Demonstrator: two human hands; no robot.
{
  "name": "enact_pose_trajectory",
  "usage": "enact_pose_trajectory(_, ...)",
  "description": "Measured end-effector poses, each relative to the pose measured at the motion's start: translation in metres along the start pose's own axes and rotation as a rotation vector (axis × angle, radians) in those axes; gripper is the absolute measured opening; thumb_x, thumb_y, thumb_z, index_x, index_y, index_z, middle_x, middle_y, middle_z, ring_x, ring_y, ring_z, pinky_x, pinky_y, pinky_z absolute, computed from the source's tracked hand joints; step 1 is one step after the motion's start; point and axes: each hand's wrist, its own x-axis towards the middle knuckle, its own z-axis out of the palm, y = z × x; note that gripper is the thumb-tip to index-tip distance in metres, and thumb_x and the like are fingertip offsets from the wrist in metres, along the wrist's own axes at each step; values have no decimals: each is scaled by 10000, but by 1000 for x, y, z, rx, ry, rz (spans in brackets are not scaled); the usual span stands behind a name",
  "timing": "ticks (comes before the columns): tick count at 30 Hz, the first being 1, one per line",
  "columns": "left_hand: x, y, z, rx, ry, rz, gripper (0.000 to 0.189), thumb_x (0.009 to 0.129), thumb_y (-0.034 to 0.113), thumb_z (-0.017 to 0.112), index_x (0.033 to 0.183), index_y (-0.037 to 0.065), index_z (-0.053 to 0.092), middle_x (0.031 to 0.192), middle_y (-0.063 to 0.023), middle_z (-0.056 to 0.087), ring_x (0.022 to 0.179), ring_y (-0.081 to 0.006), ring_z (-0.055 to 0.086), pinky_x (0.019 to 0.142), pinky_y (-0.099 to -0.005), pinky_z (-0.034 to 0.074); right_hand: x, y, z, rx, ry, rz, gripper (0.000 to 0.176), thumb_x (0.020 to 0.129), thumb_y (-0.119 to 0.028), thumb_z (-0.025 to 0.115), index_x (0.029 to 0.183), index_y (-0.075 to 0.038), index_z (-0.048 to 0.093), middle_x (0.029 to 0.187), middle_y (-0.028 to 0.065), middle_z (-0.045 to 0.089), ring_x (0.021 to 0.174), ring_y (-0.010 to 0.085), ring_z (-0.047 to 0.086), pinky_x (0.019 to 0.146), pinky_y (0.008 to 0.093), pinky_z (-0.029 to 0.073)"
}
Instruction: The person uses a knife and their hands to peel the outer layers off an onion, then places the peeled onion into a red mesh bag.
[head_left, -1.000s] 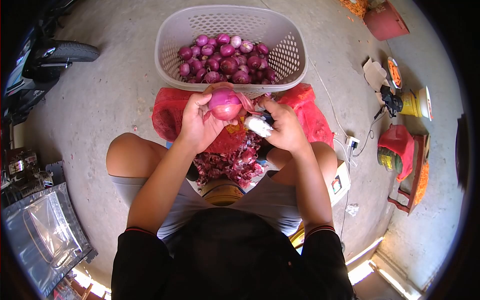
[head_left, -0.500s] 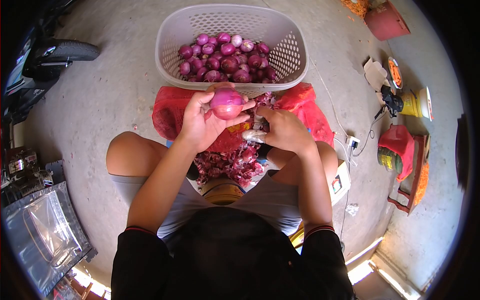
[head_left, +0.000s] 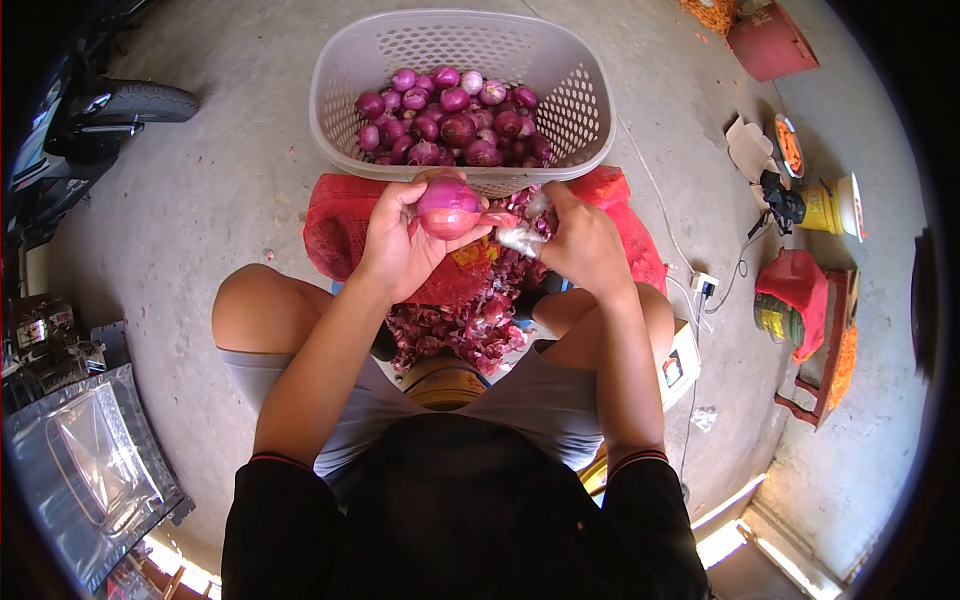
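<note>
A red onion (head_left: 449, 208) rests in my left hand (head_left: 393, 245), whose fingers curl round it from the left and below. A reddish strip of onion skin (head_left: 498, 218) stretches from the onion's right side towards my right hand (head_left: 585, 245). That hand's thumb and a finger have whitish wrapping on them and close around the strip's end, slightly blurred. Beneath both hands lies a heap of loose onion skins (head_left: 460, 325), beside red mesh sacking (head_left: 335, 225). Just beyond, a grey plastic basket (head_left: 345, 90) holds many red onions (head_left: 458, 130).
My bent knees frame the skin heap. On the right are a power socket with cables (head_left: 705, 284), a yellow bucket (head_left: 822, 207), a red-covered container (head_left: 795, 300) and a wooden frame (head_left: 825, 350). A motorbike wheel (head_left: 140, 101) stands at the left.
My right hand has moved slightly up and turned beside the onion. A strip of skin now sticks out from the onion's right side. My left hand has barely shifted.
</note>
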Motion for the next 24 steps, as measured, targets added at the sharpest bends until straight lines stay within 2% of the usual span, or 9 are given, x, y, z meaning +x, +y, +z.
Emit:
enact_pose_trajectory(4,3,-7,-3,82,69,43,450,883,328,377,1194,18,478,1134,-202,579,1148,-319,526,1019,-486,362,1,2,-5,159,49,52,488,693,-398,763,896,-9,551,727,183,621,718,354,632,619,429,488)
enact_pose_trajectory(7,4,-9,-4,172,75,67,444,880,323,382,1188,21,490,1144,-195,578,1137,-305,531,1002,-452,371,0,-3,-7,295,-107,-18,422,707,-323,753,905,-9,552,717,170,609,689,352,619,600,416,473)
enact_pose_trajectory(10,2,-8,0,61,97,16,445,883,322,381,1182,14,498,1150,-190,576,1113,-294,538,975,-425,391,-2,0,3,382,-157,-145,413,729,-303,761,929,-13,545,700,117,576,646,253,590,593,353,452)
enact_pose_trajectory(14,3,-11,-7,-36,45,-59,446,889,317,375,1187,10,499,1152,-187,573,1083,-288,544,975,-414,390,-1,-4,11,360,-82,-254,353,754,-288,727,867,-5,547,693,143,557,634,305,568,588,370,441)
enact_pose_trajectory(17,2,-12,-3,-64,11,-59,442,892,312,372,1191,13,499,1151,-187,572,1080,-288,543,975,-413,388,2,-7,10,323,-112,-211,366,747,-304,688,905,-1,555,693,198,579,682,393,591,588,458,444)
enact_pose_trajectory(22,3,-13,-3,-34,-27,-32,436,894,310,369,1189,16,499,1154,-174,570,1082,-277,539,965,-409,393,4,-8,13,310,-102,-214,349,768,-325,666,890,-11,575,688,193,578,677,400,583,583,460,442)
enact_pose_trajectory(24,3,-14,-5,-38,14,-21,433,895,312,371,1185,17,500,1153,-161,572,1081,-266,537,965,-403,391,5,-6,16,323,-119,-242,320,775,-314,656,880,-20,586,700,189,587,681,398,584,584,460,442)
